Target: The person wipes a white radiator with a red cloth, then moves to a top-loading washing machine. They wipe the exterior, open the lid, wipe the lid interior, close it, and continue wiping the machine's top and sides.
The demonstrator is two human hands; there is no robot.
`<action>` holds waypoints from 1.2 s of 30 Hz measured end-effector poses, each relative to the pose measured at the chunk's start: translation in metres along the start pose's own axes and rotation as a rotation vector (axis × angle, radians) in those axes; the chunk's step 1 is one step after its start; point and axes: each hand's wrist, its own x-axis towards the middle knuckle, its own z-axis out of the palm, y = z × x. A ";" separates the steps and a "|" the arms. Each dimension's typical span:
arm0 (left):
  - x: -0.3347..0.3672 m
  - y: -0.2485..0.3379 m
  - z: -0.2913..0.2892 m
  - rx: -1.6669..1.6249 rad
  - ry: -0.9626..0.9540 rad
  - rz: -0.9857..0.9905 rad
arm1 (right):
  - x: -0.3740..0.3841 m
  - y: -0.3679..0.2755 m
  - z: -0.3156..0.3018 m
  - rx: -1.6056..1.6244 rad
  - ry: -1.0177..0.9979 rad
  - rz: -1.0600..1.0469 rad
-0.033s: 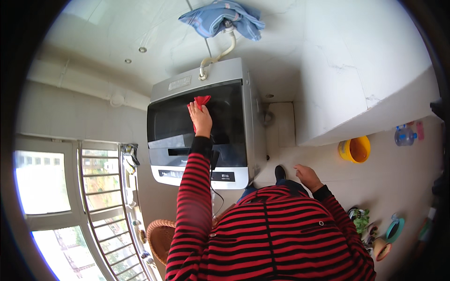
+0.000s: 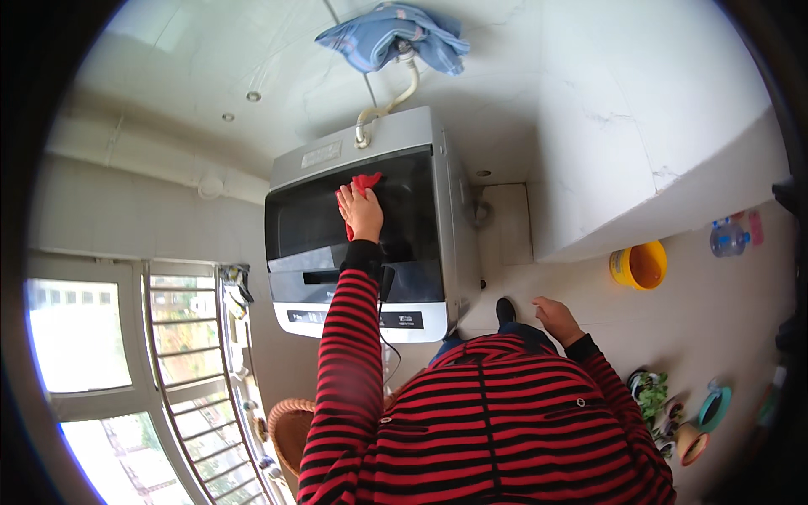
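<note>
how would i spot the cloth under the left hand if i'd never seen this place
Find the big grey washing machine left of centre. On its dark lid, a crumpled cloth lies under the person's left hand. It is bright red, unlike the blue cloth by the wall above.

I can read nothing clearly from here | washing machine [image 2: 410, 227]: grey plate [image 2: 321, 154] beyond the left-hand fingers [image 2: 348, 199], to their left, marks blurred | dark label [image 2: 401, 320] below fingers, rightward, pale print too small | dark strip [image 2: 306, 316] below fingers, leftward, likewise
</note>
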 end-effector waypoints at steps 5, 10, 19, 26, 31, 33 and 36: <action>0.024 0.053 0.038 0.209 -0.045 0.192 | -0.048 0.024 0.006 -0.010 0.089 0.187; -0.017 0.065 0.032 0.166 -0.088 0.623 | -0.069 0.034 0.023 -0.035 -0.023 0.272; -0.185 0.010 -0.031 0.136 -0.183 0.658 | -0.006 0.028 0.027 -0.138 -0.100 0.046; -0.223 -0.019 -0.043 0.073 -0.271 0.509 | 0.040 0.018 0.038 -0.158 -0.161 -0.049; -0.149 -0.037 -0.041 -0.563 -0.181 0.076 | 0.032 0.026 0.031 -0.133 -0.148 0.010; -0.097 -0.048 -0.042 -0.642 -0.059 0.184 | 0.022 0.032 0.023 -0.142 -0.160 0.040; -0.009 -0.052 -0.030 -0.166 0.057 0.338 | 0.002 0.037 0.014 -0.124 -0.080 0.082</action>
